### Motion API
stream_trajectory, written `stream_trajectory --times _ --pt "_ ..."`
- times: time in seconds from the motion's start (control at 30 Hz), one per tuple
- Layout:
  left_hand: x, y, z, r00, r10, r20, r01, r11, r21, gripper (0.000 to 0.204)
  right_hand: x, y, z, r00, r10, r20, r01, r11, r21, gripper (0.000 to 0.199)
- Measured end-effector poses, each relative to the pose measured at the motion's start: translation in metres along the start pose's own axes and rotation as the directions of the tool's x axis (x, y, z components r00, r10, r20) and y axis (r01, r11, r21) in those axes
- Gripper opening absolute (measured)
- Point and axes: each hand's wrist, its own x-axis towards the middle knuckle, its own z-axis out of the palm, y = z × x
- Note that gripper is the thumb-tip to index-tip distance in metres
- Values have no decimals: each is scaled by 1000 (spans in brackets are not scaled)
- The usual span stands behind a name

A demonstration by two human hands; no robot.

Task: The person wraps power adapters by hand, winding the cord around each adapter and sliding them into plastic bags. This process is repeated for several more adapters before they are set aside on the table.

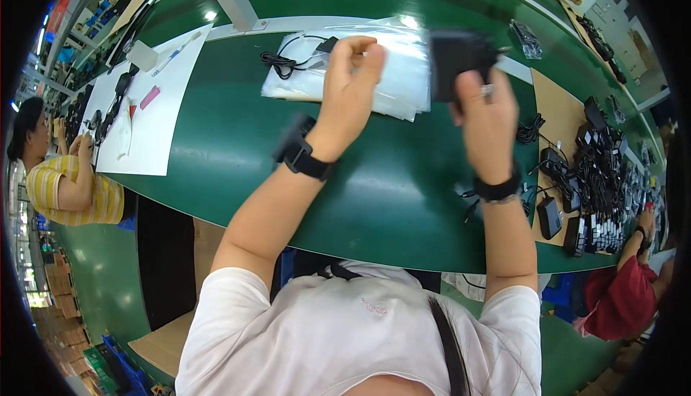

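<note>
We are working at a long green bench [237, 144] in a busy workshop, with other people sitting at its left and right ends. Near the left end a large white sheet [155, 108] is lying with pens and small parts on it; at the right end a brown board [558, 112] is carrying a heap of black adapters [597, 180] with their cords. Along the far edge, straight ahead of us, a stack of clear plastic bags [392, 72] is resting, with one coiled black cable [284, 61] lying on it.

Our right hand [486, 119] is closing around a black power adapter [457, 61], raised above the far edge. Our left hand [353, 79] is pinching narrowly at the top bag, fingers curled tight on its film.

We judge the bagging as barely begun: the adapter is not yet in a bag, and the heap at the right end is still waiting.
</note>
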Motion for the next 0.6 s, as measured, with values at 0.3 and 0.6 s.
stream_trajectory --times 0.3,0.6 --pt "12 -21 67 896 -19 444 -438 134 889 44 5 -52 -60 892 -209 -401 263 961 86 41" --pt "40 -17 70 838 -385 386 -407 30 913 14 8 -58 -81 855 -279 -438 356 929 101 43"
